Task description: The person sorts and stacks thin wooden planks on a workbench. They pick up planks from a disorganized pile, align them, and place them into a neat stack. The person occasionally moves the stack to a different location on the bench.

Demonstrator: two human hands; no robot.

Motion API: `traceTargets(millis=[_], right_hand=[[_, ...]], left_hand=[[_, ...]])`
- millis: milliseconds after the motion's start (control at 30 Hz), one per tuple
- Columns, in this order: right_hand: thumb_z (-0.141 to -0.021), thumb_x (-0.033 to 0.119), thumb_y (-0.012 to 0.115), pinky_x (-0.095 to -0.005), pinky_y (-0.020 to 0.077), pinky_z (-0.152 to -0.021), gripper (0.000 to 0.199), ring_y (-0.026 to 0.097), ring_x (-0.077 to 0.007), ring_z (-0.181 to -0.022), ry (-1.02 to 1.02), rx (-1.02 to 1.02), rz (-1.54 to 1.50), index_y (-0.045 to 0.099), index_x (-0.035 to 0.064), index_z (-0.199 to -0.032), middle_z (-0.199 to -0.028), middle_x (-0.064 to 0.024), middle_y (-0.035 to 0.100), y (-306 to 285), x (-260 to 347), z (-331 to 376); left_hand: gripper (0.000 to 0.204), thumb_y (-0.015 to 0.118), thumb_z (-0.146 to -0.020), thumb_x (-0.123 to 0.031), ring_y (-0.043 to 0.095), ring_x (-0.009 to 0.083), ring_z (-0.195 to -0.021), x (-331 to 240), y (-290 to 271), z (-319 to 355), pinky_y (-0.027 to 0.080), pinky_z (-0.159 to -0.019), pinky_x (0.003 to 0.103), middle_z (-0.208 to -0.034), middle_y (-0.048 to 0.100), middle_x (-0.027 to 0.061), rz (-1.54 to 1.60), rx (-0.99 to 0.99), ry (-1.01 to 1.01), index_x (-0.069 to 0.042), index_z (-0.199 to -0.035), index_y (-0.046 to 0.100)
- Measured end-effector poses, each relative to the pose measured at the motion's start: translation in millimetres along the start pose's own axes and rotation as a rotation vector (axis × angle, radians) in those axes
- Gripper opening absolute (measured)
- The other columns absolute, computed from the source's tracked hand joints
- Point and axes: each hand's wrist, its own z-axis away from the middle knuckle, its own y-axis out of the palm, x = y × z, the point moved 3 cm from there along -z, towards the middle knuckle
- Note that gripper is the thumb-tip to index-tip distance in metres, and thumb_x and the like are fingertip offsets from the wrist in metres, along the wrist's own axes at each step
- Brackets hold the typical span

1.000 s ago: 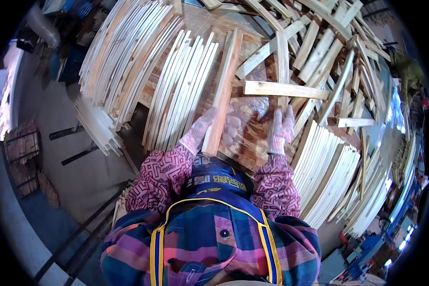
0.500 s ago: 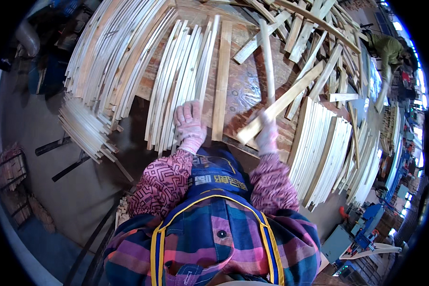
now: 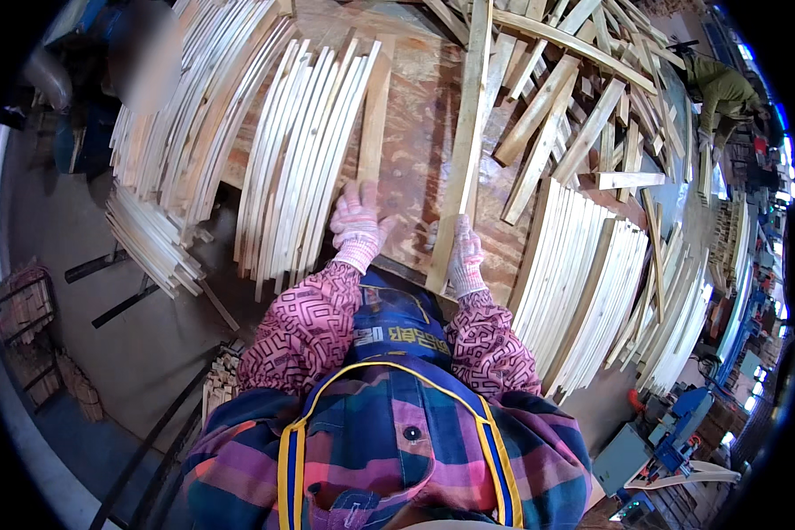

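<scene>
My left hand (image 3: 359,223), in a pale knitted work glove, has its fingers stretched out. It lies at the near end of a flat wooden strip (image 3: 375,115), right beside a row of pale wooden strips (image 3: 305,159) standing on edge. To the right, my gloved right hand (image 3: 466,254) is closed on the near end of a long wooden strip (image 3: 465,150). That strip points away from me over the brown tabletop (image 3: 415,97). Part of the right hand's grip is hidden by the wood.
Bundled strips (image 3: 194,115) fill the far left, and more strip stacks (image 3: 564,274) stand at the right. A loose, crossed heap of wooden pieces (image 3: 583,97) covers the back right. A person in green (image 3: 720,93) bends at the far right. Blue-grey machinery (image 3: 654,442) stands lower right.
My right hand has brought its strip from a slant to nearly straight away from me. My left hand has shifted slightly right, and the left row of strips now lies further left.
</scene>
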Motion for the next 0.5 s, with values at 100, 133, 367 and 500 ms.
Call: traceTargets(millis=[100, 133, 367, 500], right_hand=[[-0.096, 0.058, 0.049, -0.0467, 0.0562, -0.071, 0.065, 0.065, -0.031, -0.079, 0.254, 0.264, -0.609, 0.052, -0.0002, -0.125, -0.099, -0.0184, 0.065, 9.3, 23.5, 7.1], [-0.095, 0.058, 0.049, -0.0492, 0.0555, -0.073, 0.066, 0.065, -0.033, -0.082, 0.399, 0.387, -0.787, 0.051, -0.0002, -0.127, -0.102, -0.0194, 0.064, 11.8, 54.6, 24.7], [-0.095, 0.05, 0.055, -0.0471, 0.0544, -0.082, 0.061, 0.062, -0.0309, -0.092, 0.432, 0.637, -1.019, 0.048, 0.002, -0.133, -0.11, -0.0184, 0.061, -16.6, 96.0, 34.3], [-0.094, 0.034, 0.063, -0.0422, 0.055, -0.086, 0.058, 0.061, -0.0246, -0.096, 0.124, 0.503, -0.478, 0.045, 0.002, -0.139, -0.109, -0.0127, 0.061, -24.4, 109.2, 38.8]], left_hand=[[0.086, 0.071, -0.08, -0.034, 0.051, 0.0383, -0.119, -23.5, 2.5, -7.2, 0.047, -0.093, 0.052, -0.144, 0.04, 0.0213, -1.345, -0.159, -0.059, -0.02, -0.151, 0.025], [0.087, 0.071, -0.079, -0.033, 0.053, 0.0408, -0.117, -24.1, -5.9, -17.0, 0.048, -0.092, 0.052, -0.143, 0.04, 0.0214, -1.264, -0.126, -0.14, -0.019, -0.151, 0.025], [0.052, 0.062, -0.081, -0.02, 0.06, 0.0361, -0.105, -4.9, 14.4, 9.7, 0.046, -0.097, 0.041, -0.119, 0.061, 0.0191, -0.923, -0.223, 0.144, -0.012, -0.132, 0.053], [0.054, 0.06, -0.086, -0.035, 0.051, 0.032, -0.117, -19.0, 42.4, 40.6, 0.042, -0.104, 0.043, -0.131, 0.052, 0.0153, -0.941, -0.32, 0.229, -0.011, -0.133, 0.051]])
